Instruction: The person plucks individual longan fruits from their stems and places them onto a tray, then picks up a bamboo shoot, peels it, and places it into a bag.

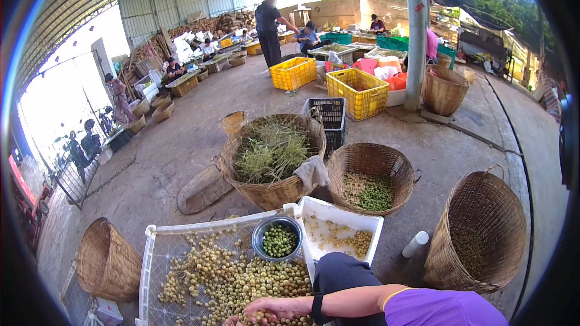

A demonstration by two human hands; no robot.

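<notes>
- On the near part of the white-framed mesh tray (pixel 145 274), the right hand (pixel 273 308) comes in from the right, its fingers bent down among small round fruits (pixel 275 276); whether its grip is closed on any, I cannot tell.
- Just left of it, at the view's bottom border, what looks like part of the left hand (pixel 232 321) is cut off, so its grip cannot be read.
- The fruits, yellow-brown to greenish, lie thick over the tray's middle, thinning toward its left edge.
- Along the right arm show a black wristband (pixel 317 309) and a purple sleeve (pixel 444 309); a dark-trousered knee (pixel 343 273) is by the tray's right edge.
- At the tray's far right corner sits a metal bowl (pixel 259 249) of greener fruits; just beside it, a white box (pixel 326 206) holds yellowish ones.
- On the floor, a wicker basket (pixel 109 262) flanks the tray's left edge; to the right are a white cylinder (pixel 415 244) and a tall basket (pixel 486 211) with fruits inside.
- Beyond the far edge, a large basket (pixel 272 193) is heaped with stalks (pixel 272 151), a grey cloth (pixel 312 172) over its rim.
- Farther off are a black crate (pixel 334 136) and yellow crates (pixel 357 93).
- At the back, a person in dark clothes (pixel 267 30) stands.
</notes>
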